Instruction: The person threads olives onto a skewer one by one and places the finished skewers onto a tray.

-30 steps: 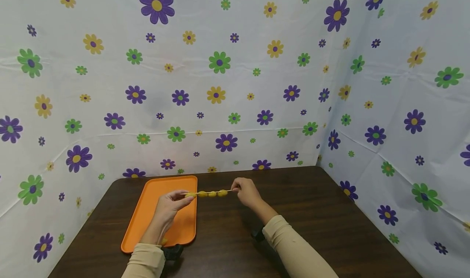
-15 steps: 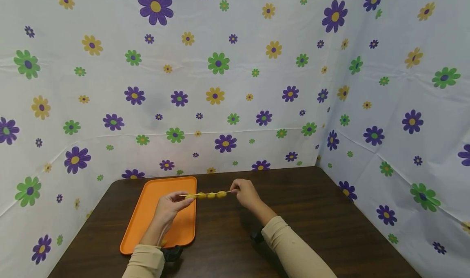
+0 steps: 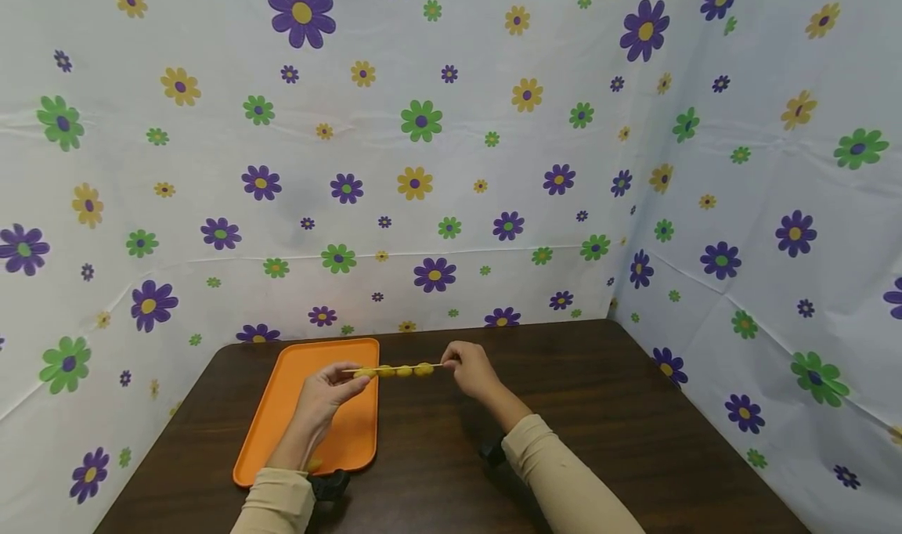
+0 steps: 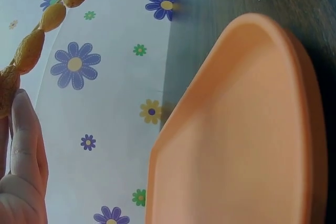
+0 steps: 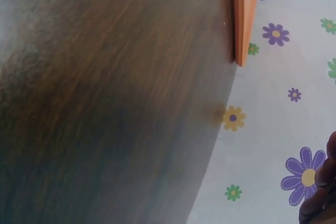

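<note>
A thin wooden skewer [image 3: 394,368] is held level between my hands, above the tray's right edge and the table. Several yellow, wrinkled oval pieces [image 4: 30,51] are threaded on it; their exact kind is unclear. My left hand [image 3: 320,399] pinches the leftmost piece [image 4: 8,90] and that end of the skewer between thumb and fingers. At the other end, my right hand [image 3: 474,369] pinches the bare tip of the skewer. In the right wrist view only part of the right hand [image 5: 324,182] appears, dark at the edge.
An orange tray [image 3: 359,432] lies on the dark wooden table [image 3: 599,424] beneath my left arm. Another yellow piece [image 3: 314,465] sits near the tray's front, partly hidden by the left wrist. A white flowered sheet [image 3: 451,150] hangs behind and to the right.
Both hands keep their grip and stay almost still. The right hand and its end of the skewer have shifted very slightly left. The head view wobbles a little.
</note>
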A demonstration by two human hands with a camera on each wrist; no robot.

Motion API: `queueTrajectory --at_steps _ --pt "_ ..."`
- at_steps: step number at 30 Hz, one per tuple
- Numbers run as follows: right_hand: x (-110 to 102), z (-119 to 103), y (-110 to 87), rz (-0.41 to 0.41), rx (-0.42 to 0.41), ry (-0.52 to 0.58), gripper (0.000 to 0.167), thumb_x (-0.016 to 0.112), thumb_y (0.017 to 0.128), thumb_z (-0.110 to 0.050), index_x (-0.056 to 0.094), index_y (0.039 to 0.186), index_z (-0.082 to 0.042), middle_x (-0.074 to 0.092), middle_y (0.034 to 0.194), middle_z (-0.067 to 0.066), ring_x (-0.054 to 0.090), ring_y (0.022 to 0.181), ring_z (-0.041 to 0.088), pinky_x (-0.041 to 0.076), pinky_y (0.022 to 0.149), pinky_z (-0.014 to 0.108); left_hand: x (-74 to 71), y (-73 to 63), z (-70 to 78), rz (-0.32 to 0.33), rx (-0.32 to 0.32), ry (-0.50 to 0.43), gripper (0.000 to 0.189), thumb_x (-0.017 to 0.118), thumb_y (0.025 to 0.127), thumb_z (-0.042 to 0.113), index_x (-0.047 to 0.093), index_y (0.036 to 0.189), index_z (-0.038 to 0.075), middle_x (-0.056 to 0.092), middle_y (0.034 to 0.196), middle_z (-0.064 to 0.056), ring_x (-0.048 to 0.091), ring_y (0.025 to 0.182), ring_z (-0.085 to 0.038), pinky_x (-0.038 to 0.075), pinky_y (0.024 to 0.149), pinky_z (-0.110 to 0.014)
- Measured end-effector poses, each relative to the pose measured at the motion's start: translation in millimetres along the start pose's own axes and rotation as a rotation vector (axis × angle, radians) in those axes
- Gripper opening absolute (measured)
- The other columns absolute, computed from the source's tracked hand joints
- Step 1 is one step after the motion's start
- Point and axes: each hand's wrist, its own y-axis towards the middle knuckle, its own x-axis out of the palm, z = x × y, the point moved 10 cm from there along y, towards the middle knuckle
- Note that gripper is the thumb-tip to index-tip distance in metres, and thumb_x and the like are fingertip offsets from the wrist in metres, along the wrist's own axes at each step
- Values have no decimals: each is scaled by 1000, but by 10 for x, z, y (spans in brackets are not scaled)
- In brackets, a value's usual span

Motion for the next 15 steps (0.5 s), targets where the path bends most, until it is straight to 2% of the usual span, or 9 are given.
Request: queueTrajectory --at_steps 7,11,15 --pt "16 -40 23 6 -37 14 9 70 90 4 71 83 -2 70 82 4 57 73 12 51 66 28 -60 -33 32 -29 -4 10 40 79 89 9 65 124 -6 71 102 -8 71 96 -21 58 89 -34" --pt "8 -9 30 15 -31 9 11 71 90 3 71 82 -4 70 82 4 57 73 13 52 67 29 -168 -49 35 -54 -2 41 42 77 91 9 61 128 -6 70 112 -10 71 99 -18 57 90 -33" --pt "-15 62 16 16 5 7 15 70 91 4 70 81 -7 69 82 4 56 73 15 52 67 31 -297 -76 24 -78 -27 108 44 74 94 14 59 131 -5 67 121 -17 68 107 -27 58 90 -34"
